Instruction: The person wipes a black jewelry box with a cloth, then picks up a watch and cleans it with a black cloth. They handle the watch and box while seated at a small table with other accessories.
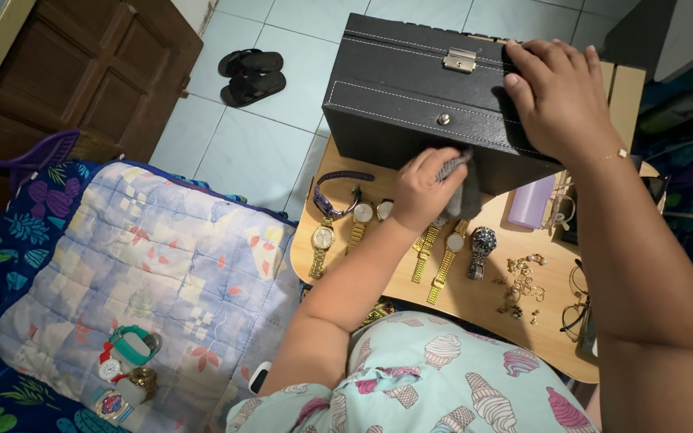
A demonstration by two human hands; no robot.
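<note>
A dark leather-look jewellery box (pixel 399 80) with a metal clasp and a small drawer knob stands tilted at the back of a small wooden table (pixel 475 301). My right hand (pixel 559 96) lies flat on the box's top right corner, holding it. My left hand (pixel 427 188) grips a grey cloth (pixel 460 188) pressed against the box's lower front edge. Below the hands, several wristwatches (pixel 362 216) lie in a row on the table, most gold-toned, one with a purple strap.
Gold jewellery pieces (pixel 523 285), eyeglasses (pixel 575 309) and a lilac bottle (pixel 531 202) lie on the table's right side. A floral pillow (pixel 162 273) to the left carries a few more watches (pixel 126 369). Black sandals (pixel 252 74) sit on the tiled floor by a wooden door.
</note>
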